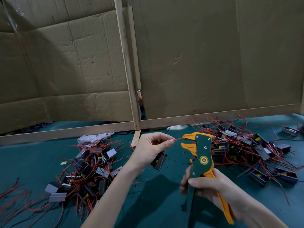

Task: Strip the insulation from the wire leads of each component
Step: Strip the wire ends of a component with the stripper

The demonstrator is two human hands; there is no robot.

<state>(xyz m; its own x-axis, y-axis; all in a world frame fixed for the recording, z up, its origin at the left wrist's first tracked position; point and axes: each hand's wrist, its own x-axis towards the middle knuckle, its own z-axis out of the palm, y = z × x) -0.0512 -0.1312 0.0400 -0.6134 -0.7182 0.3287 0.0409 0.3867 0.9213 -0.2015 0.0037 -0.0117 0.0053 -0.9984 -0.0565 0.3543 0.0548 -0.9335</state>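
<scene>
My left hand (152, 146) pinches a red wire lead (177, 139) between thumb and forefinger. Its tip points at the jaws of the stripper and sits just left of them. A small black box-shaped component (159, 161) hangs under that hand. My right hand (205, 186) grips the handles of an orange-and-green wire stripper (199, 151), held upright with its orange jaws parted and facing left. A pile of components with red and black leads (88, 167) lies to the left. A second pile (253, 152) lies to the right behind the tool.
Everything sits on a teal cloth table (156, 199). A cardboard partition (197, 55) on a wooden frame (131, 89) closes off the far side. Loose red wires (14, 195) trail at the left edge. Crumpled white paper (93, 137) lies behind the left pile.
</scene>
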